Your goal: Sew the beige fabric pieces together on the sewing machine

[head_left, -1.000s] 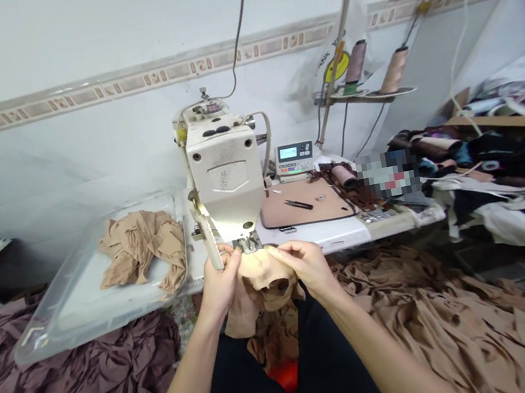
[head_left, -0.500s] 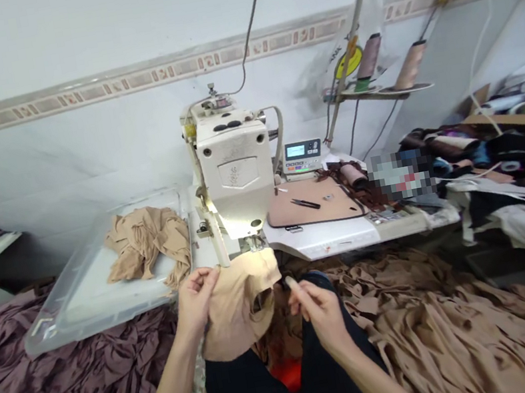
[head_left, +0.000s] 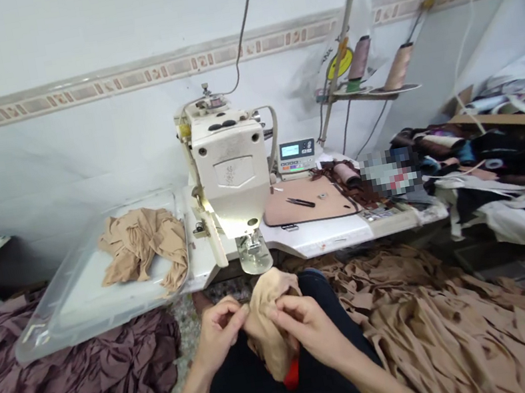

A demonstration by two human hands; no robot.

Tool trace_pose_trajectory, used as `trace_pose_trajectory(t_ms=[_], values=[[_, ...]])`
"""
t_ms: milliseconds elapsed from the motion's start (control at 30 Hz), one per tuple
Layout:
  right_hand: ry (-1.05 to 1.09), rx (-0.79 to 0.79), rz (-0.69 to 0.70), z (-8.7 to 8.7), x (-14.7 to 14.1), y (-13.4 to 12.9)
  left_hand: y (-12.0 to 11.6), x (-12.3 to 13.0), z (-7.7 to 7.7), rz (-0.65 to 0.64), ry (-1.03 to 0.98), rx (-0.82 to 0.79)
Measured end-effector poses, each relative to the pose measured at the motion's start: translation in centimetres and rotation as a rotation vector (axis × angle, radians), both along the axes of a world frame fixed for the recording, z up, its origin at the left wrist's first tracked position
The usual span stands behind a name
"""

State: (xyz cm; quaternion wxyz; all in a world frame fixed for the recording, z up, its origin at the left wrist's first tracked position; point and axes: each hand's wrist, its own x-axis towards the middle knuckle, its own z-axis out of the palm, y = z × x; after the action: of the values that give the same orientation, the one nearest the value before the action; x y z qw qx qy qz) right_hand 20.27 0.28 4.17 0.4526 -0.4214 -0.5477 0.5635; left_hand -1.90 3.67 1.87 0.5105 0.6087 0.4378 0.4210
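A tan fabric piece (head_left: 273, 330) hangs between my two hands, above my lap and in front of the sewing machine (head_left: 232, 168). My left hand (head_left: 224, 330) pinches its left edge between thumb and fingers. On the other side, my right hand (head_left: 303, 325) is closed on the upper right part of the cloth. The needle area and lit metal plate (head_left: 255, 255) have no cloth on them. Folds hide the fingertips in part.
A clear plastic tray (head_left: 84, 309) with tan cloth (head_left: 144, 244) stands left of the machine. Black snips (head_left: 301, 202) lie on a pink mat (head_left: 339, 200). Purple cloth (head_left: 71, 379) is heaped at left, brown cloth (head_left: 449, 333) at right. Thread cones (head_left: 399, 67) stand behind.
The tan fabric has come away from the needle area toward my lap. My right hand, earlier beside the cloth, now grips it. My left hand has moved right and down with it.
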Motion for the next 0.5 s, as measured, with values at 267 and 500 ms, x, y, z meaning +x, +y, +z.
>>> trace_pose_trajectory(t_ms=[267,500], values=[[-0.399,-0.004,0.526,0.4,4.3,-0.7,-2.4,3.3,0.4,-0.481,0.1,-0.185],[-0.35,0.028,0.363,0.0,5.9,0.0,-1.3,1.7,-0.4,-0.49,0.123,-0.19]])
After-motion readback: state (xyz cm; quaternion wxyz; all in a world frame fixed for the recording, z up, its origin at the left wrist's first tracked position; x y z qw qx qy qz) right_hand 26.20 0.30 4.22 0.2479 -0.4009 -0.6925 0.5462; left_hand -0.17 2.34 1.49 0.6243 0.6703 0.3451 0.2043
